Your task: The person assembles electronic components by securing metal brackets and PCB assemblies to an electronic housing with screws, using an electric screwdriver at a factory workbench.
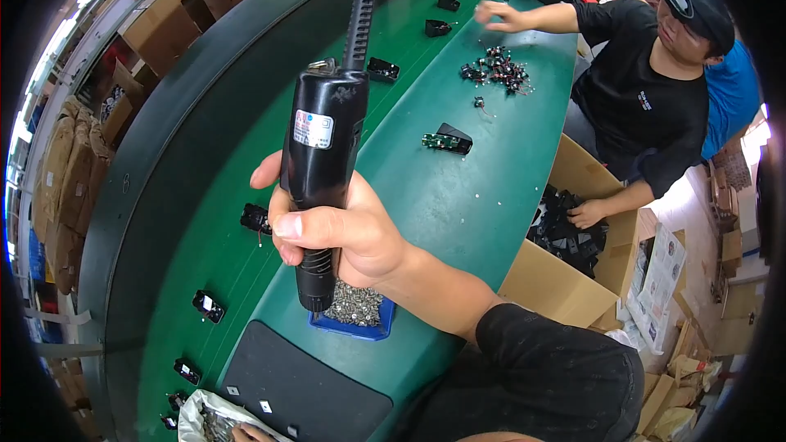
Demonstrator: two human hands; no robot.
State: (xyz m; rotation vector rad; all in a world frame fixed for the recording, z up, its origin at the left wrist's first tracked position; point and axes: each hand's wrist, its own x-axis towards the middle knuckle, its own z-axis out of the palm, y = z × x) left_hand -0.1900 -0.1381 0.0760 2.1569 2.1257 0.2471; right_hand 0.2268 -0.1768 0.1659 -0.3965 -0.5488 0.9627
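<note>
My right hand (348, 225) is wrapped round a black electric screwdriver (323, 143), held upright with its cord running up out of the picture. Its lower tip hangs over a blue tray (378, 331) of small metal screws (354, 304). At the bottom edge, only a bit of my left hand (250, 434) shows, by a white bag (193, 419) of small metal pieces; its fingertips are hidden. Beside the bag lies a black mat (307, 381) with a small metal plate (264, 406) and a small black part (292, 430) on it.
A green conveyor belt (172, 278) carries several black housings (209, 306) on the left. On the table sit a green circuit board with a black housing (447, 140) and a pile of wired parts (499, 71). Right, a co-worker (655, 106) reaches into a cardboard box (565, 278) of black parts.
</note>
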